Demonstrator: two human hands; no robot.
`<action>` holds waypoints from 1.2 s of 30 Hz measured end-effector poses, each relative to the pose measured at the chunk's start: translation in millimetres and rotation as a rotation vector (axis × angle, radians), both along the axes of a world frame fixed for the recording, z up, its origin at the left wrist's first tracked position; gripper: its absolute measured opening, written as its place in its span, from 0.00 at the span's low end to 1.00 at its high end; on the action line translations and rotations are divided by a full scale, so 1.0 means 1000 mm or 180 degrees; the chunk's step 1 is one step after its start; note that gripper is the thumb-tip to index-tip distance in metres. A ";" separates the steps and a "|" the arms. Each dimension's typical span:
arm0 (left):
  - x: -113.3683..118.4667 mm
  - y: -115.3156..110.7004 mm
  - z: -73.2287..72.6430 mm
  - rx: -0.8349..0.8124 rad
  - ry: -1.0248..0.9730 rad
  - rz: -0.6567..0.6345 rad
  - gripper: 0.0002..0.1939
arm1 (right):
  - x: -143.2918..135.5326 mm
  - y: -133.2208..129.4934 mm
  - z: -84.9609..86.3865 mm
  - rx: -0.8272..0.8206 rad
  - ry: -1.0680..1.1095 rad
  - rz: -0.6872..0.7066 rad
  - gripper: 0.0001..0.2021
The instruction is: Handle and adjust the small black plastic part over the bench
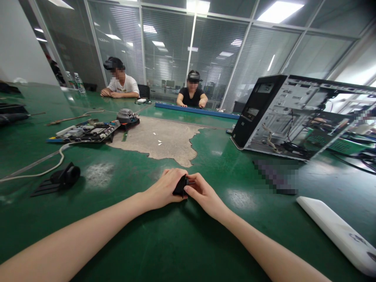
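A small black plastic part (179,188) sits between my two hands, just above the green table (176,250). My left hand (164,188) wraps round it from the left, its fingers on the far side. From the right, my right hand (205,194) is closed at the part's edge, with thumb and fingertips against it. My hands cover much of the part, so its exact kind cannot be made out. To the left on the table lies a black bracket with a round tube-like piece (69,175).
A circuit board (88,131) and a round cooler (127,116) lie at the left back, beside a bare brown patch (164,137). An opened computer tower (255,111) stands right. A white long object (335,231) lies near right. Two people sit across the table.
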State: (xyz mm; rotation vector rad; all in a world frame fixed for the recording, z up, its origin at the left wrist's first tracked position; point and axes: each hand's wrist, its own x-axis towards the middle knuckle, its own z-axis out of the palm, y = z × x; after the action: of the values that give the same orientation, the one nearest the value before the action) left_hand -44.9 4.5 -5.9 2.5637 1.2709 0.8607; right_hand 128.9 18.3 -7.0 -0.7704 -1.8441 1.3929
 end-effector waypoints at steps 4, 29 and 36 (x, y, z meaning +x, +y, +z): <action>0.000 -0.001 0.002 -0.0024 0.0030 -0.0039 0.27 | 0.001 -0.002 0.001 -0.0066 0.0181 0.0165 0.12; 0.001 0.002 -0.001 0.0052 0.0035 0.0008 0.27 | -0.002 0.008 -0.001 -0.0326 0.0371 -0.0078 0.13; 0.000 0.000 0.000 0.0065 0.0034 0.0005 0.26 | 0.002 0.007 0.000 -0.0329 0.0284 0.0209 0.14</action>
State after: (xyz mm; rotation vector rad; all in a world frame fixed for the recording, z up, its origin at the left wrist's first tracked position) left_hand -44.8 4.5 -5.9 2.5866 1.2736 0.8659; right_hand 130.7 24.8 -6.5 -0.6928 -1.7542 1.5494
